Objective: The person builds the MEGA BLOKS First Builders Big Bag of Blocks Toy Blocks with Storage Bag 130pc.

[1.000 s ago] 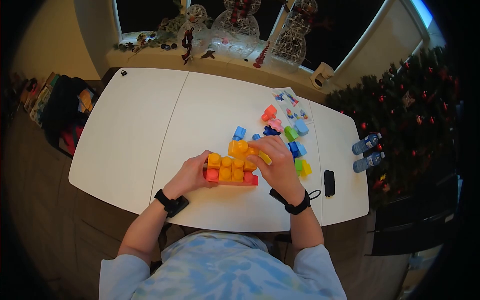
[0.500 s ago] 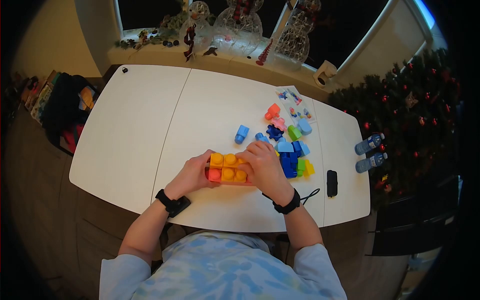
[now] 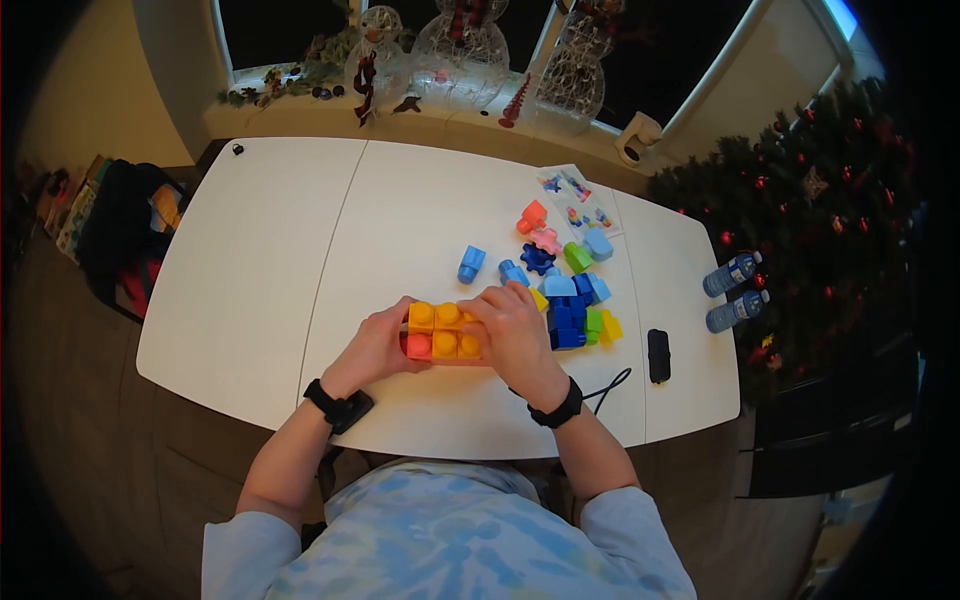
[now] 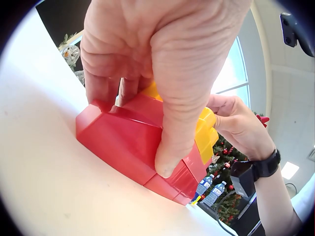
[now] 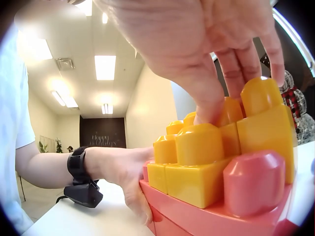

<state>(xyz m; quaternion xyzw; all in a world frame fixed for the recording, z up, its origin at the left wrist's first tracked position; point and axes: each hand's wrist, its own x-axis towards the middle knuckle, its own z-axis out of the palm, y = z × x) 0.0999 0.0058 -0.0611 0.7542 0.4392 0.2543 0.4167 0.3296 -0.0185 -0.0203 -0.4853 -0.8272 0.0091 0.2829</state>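
A red block base (image 4: pixel 123 142) on the table carries yellow blocks (image 3: pixel 445 345) with round studs. One red stud (image 3: pixel 418 346) shows at its left front corner, another red stud (image 5: pixel 255 182) in the right wrist view. My left hand (image 3: pixel 375 345) grips the base's left end, thumb along the red side and fingers round the far side. My right hand (image 3: pixel 515 340) is on the stack's right part, pinching a yellow block (image 5: pixel 266 132), with its thumb between the studs and its fingers behind. In the head view this hand hides the stack's right end.
Two blue blocks (image 3: pixel 471 264) (image 3: pixel 513 273) lie beyond the hands. Dark blue blocks (image 3: pixel 567 322), green and yellow ones cluster to the right. A picture sheet (image 3: pixel 580 200) lies behind them. A black phone-like item (image 3: pixel 658 356) and two water bottles (image 3: pixel 735 273) are farther right.
The right hand has brought the yellow block from behind the stack down onto its back right part. The left hand keeps its grip on the base.
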